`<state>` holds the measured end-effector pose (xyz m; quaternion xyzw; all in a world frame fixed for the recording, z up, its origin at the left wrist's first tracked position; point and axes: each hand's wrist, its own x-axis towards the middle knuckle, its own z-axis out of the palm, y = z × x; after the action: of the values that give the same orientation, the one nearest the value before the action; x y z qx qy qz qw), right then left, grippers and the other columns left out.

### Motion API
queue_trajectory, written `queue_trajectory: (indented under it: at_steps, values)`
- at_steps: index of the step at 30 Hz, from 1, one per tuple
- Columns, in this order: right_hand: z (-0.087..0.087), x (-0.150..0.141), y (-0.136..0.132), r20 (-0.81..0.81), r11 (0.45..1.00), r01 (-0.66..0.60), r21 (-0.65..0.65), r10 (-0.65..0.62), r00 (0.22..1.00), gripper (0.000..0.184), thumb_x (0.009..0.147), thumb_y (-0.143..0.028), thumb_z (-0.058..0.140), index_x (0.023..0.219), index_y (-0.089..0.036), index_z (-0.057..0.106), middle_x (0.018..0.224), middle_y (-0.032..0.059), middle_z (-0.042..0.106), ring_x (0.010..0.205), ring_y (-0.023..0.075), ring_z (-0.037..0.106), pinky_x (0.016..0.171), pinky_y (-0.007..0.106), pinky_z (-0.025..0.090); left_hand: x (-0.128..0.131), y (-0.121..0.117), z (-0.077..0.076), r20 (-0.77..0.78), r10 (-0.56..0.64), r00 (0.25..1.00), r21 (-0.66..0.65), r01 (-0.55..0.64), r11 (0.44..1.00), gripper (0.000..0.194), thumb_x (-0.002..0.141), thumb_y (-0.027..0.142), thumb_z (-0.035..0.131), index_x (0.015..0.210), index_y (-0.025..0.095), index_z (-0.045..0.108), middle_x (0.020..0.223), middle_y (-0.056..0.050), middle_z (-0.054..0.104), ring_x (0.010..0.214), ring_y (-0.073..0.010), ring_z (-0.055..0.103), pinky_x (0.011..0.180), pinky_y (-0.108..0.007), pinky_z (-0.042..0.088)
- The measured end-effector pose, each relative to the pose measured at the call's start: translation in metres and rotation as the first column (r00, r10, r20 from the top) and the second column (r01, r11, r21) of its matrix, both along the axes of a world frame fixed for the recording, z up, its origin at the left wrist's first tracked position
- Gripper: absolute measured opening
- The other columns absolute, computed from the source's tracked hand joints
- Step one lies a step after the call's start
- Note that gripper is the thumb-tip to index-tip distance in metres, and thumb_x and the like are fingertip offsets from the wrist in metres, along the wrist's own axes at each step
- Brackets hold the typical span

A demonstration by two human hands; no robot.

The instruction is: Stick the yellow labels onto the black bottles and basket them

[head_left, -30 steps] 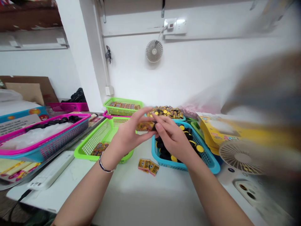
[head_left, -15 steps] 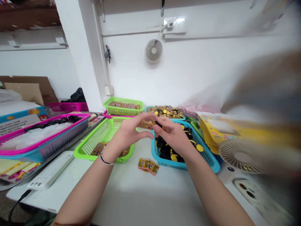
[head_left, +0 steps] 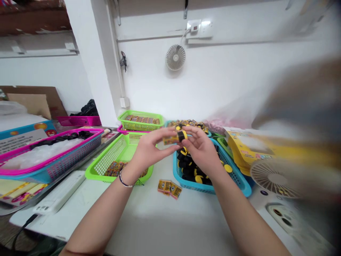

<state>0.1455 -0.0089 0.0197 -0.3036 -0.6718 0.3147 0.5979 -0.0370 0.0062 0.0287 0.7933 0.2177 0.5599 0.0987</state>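
Note:
Between my two hands, above the table, is a small black-and-yellow cylinder with a printed sleeve [head_left: 174,138]. My left hand [head_left: 149,147] has its thumb and fingers around the printed end. At the yellow-ended side, the fingers of my right hand [head_left: 204,151] grip it. Under my right hand stands a blue basket [head_left: 195,186] of loose black and yellow cylinders. A green basket [head_left: 99,172] by my left wrist holds several printed cylinders. Several flat printed sleeves [head_left: 169,188] lie on the white table [head_left: 170,222] between the baskets.
Behind are another green basket [head_left: 141,125] of printed pieces and a heap of yellow-printed pieces [head_left: 190,123]. Yellow printed card [head_left: 247,145], a fan [head_left: 274,177] and a phone [head_left: 287,217] are at right. A pink-and-blue basket [head_left: 61,160] and a white power strip [head_left: 58,192] lie left.
The cylinder has come into clearer view, its yellow end now turned right between my hands. My right hand's fingers have opened out somewhat around that end.

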Motion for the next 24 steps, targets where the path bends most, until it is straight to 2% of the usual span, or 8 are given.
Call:
queue_trajectory:
  at_steps: [6,10,14,16,18,20,22,24]
  values:
    - [0.005,0.005,-0.004,0.061,0.992,-0.023,0.121,0.015,0.998,0.024,0.084,-0.027,0.067,0.107,-0.025,0.061,0.104,0.0061,0.064,0.096,0.0192,0.065,0.078,0.033,0.057,-0.001,0.002,-0.003,0.011,-0.08,0.997,-0.175,0.081,0.981,0.046,0.076,0.027,0.079,0.117,0.021,0.061,0.111,-0.008,0.074,0.106,-0.0221,0.07,0.095,-0.037,0.058]
    - [0.007,0.002,-0.01,0.055,0.994,0.06,0.089,-0.065,0.996,0.032,0.079,-0.034,0.074,0.106,-0.022,0.064,0.088,0.0046,0.067,0.082,0.0183,0.066,0.072,0.034,0.057,0.002,-0.006,-0.004,0.011,-0.028,1.0,-0.175,0.03,0.984,0.057,0.077,0.027,0.079,0.127,0.025,0.051,0.105,-0.005,0.076,0.103,-0.0218,0.072,0.093,-0.035,0.058]
    - [0.007,0.001,-0.012,0.122,0.98,0.198,0.005,-0.197,0.973,0.031,0.073,-0.044,0.079,0.084,-0.019,0.065,0.072,0.0032,0.067,0.064,0.0172,0.065,0.058,0.031,0.055,0.008,-0.017,-0.005,-0.043,0.12,0.992,-0.062,-0.123,0.991,0.05,0.081,0.024,0.074,0.126,0.028,0.052,0.109,-0.004,0.075,0.106,-0.0214,0.071,0.084,-0.027,0.059]
    - [0.006,0.002,-0.012,0.154,0.959,0.268,0.089,-0.279,0.948,0.03,0.076,-0.045,0.076,0.077,-0.019,0.062,0.069,0.0028,0.065,0.059,0.0163,0.062,0.053,0.03,0.053,0.011,-0.02,-0.007,0.015,0.121,0.993,-0.046,-0.12,0.992,0.052,0.08,0.024,0.076,0.126,0.028,0.052,0.109,-0.004,0.074,0.106,-0.0217,0.071,0.086,-0.028,0.059]
    - [0.006,0.003,-0.012,0.128,0.892,0.315,0.324,-0.371,0.92,0.023,0.085,-0.041,0.067,0.087,-0.019,0.063,0.084,0.007,0.068,0.069,0.0182,0.066,0.061,0.033,0.057,0.014,-0.02,-0.007,0.141,0.081,0.987,-0.097,-0.067,0.993,0.063,0.075,0.027,0.081,0.129,0.027,0.049,0.105,-0.004,0.075,0.105,-0.0232,0.071,0.09,-0.033,0.059]
    - [0.005,0.003,-0.012,0.141,0.768,0.27,0.581,-0.421,0.896,0.023,0.092,-0.032,0.059,0.112,-0.021,0.062,0.11,0.0118,0.067,0.095,0.0227,0.068,0.081,0.039,0.059,0.015,-0.02,-0.006,0.278,0.014,0.961,-0.173,0.036,0.984,0.074,0.07,0.027,0.084,0.132,0.026,0.045,0.103,-0.005,0.074,0.104,-0.024,0.072,0.094,-0.037,0.058]
    - [0.003,0.0,-0.012,0.233,0.673,0.141,0.726,-0.434,0.87,0.042,0.091,-0.025,0.06,0.133,-0.024,0.051,0.129,0.0121,0.061,0.12,0.0253,0.059,0.101,0.044,0.053,0.015,-0.021,-0.003,0.383,-0.045,0.923,-0.227,0.141,0.964,0.08,0.068,0.025,0.086,0.134,0.025,0.041,0.1,-0.005,0.074,0.1,-0.0228,0.073,0.094,-0.036,0.058]
    - [0.0,-0.005,-0.011,0.314,0.643,0.055,0.764,-0.445,0.838,0.062,0.087,-0.025,0.066,0.143,-0.025,0.041,0.136,0.0113,0.058,0.131,0.0256,0.052,0.11,0.045,0.047,0.013,-0.024,0.002,0.445,-0.067,0.893,-0.271,0.205,0.94,0.084,0.067,0.023,0.086,0.136,0.026,0.039,0.096,-0.004,0.074,0.093,-0.0212,0.074,0.089,-0.033,0.059]
